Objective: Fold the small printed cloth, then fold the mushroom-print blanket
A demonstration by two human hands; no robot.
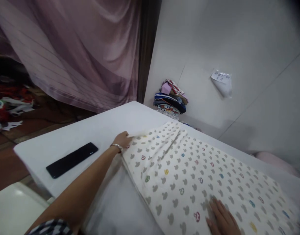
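Observation:
A cream fabric (174,169) printed with small grey shapes and scattered coloured motifs lies across the white table (91,130). My left hand (123,139), with a bracelet at the wrist, is closed on the fabric's far left corner. Folds run through the cloth to the right of that hand. My right hand (223,218) rests on the fabric near the bottom of the view, fingers stretched out and palm down. A black phone (72,160) lies on the table to the left of my left forearm.
Folded clothes (170,99) are stacked beyond the table's far edge, against the wall. A clear plastic bag with a written label (221,81) hangs on the wall. A pink curtain (91,55) hangs behind. A pale stool-like surface (16,209) sits at lower left.

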